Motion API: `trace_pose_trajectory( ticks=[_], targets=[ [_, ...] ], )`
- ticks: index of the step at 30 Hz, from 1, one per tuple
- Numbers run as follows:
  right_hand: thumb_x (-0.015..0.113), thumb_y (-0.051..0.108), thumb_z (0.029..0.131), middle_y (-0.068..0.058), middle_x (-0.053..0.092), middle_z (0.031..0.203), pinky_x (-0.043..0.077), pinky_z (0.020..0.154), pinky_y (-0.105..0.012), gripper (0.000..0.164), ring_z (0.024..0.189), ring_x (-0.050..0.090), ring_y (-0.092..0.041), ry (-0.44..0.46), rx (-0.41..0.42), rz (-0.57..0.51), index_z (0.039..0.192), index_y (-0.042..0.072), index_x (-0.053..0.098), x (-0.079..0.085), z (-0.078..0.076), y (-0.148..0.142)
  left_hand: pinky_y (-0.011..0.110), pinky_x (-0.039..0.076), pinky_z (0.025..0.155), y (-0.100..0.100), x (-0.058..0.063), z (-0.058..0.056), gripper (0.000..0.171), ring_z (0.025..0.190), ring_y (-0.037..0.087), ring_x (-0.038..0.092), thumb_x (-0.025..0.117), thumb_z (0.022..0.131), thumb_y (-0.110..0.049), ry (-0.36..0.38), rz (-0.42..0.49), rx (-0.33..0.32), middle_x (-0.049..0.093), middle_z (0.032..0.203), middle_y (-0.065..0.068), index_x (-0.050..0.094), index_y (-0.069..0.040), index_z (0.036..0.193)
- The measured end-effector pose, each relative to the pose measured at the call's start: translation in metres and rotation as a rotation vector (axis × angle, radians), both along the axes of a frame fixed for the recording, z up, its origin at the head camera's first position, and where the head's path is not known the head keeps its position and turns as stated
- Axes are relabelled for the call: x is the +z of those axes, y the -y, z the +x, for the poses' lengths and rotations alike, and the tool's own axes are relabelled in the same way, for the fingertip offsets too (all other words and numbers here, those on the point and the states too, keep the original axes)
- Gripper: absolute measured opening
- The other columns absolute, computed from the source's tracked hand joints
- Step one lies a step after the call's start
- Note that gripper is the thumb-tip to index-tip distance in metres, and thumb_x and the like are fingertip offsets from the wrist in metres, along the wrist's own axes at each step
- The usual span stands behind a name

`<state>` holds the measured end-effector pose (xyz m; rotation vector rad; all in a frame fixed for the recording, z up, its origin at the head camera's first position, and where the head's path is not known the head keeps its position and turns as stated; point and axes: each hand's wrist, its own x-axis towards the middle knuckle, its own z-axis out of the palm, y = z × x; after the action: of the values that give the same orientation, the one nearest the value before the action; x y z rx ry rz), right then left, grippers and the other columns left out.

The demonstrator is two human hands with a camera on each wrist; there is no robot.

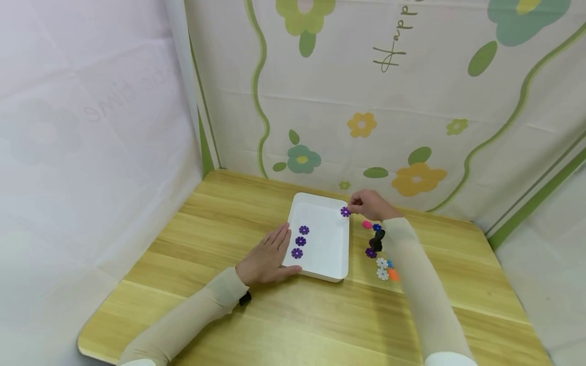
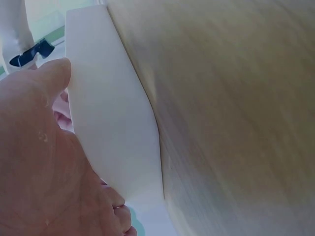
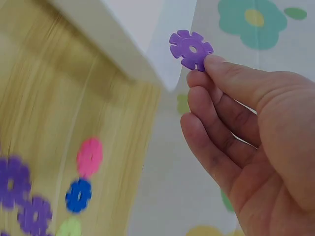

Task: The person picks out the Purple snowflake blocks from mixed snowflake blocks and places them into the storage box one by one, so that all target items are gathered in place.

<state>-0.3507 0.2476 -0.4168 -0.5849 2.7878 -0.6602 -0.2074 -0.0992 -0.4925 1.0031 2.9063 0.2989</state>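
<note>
at the far right corner of the white tray (image 1: pixel 326 241), right hand (image 1: pixel 372 205) pinches purple disc (image 1: pixel 345 212); three purple discs (image 1: pixel 300 241) lie inside, left and nearer, by left hand (image 1: pixel 265 259), spread against tray's left side.

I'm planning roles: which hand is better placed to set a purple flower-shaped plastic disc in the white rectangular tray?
Probably the right hand: it pinches a purple disc near the far right corner of the tray, while the left hand touches its left side.
</note>
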Motion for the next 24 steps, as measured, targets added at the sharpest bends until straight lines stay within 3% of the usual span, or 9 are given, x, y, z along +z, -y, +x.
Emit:
trace_pose_trajectory(
  ticks=[7, 15, 24],
  targets=[
    [0.067, 0.016, 0.105, -0.019, 0.077, 0.105, 0.056, 0.079, -0.034, 0.016, 0.096, 0.070, -0.036, 0.016, 0.060, -0.026, 0.103, 0.005, 0.078, -0.002, -0.006, 0.042, 0.051, 0.019, 0.135, 0.000, 0.002, 0.001, 0.106, 0.166, 0.039, 0.009, 0.039, 0.103, -0.075, 0.024, -0.029, 0.018, 0.009, 0.176, 0.025, 0.017, 0.008, 0.165],
    [0.068, 0.020, 0.105, -0.008, 0.079, 0.105, 0.056, 0.082, -0.032, 0.014, 0.090, 0.064, -0.020, 0.044, 0.024, -0.024, 0.104, 0.012, 0.080, -0.014, -0.010, 0.081, 0.050, 0.020, 0.134, -0.003, 0.003, 0.001, 0.107, 0.166, 0.037, 0.010, 0.040, 0.102, -0.076, 0.029, -0.032, 0.031, 0.009, 0.177, 0.024, 0.017, 0.007, 0.166],
    [0.070, 0.020, 0.104, -0.004, 0.078, 0.104, 0.058, 0.087, -0.033, 0.014, 0.092, 0.064, -0.020, 0.076, -0.017, -0.070, 0.105, 0.013, 0.081, -0.037, -0.018, 0.099, 0.050, 0.020, 0.134, -0.003, 0.002, 0.000, 0.106, 0.166, 0.038, 0.009, 0.041, 0.103, -0.074, 0.029, -0.021, 0.031, 0.009, 0.177, 0.025, 0.018, 0.008, 0.165]
  ],
)
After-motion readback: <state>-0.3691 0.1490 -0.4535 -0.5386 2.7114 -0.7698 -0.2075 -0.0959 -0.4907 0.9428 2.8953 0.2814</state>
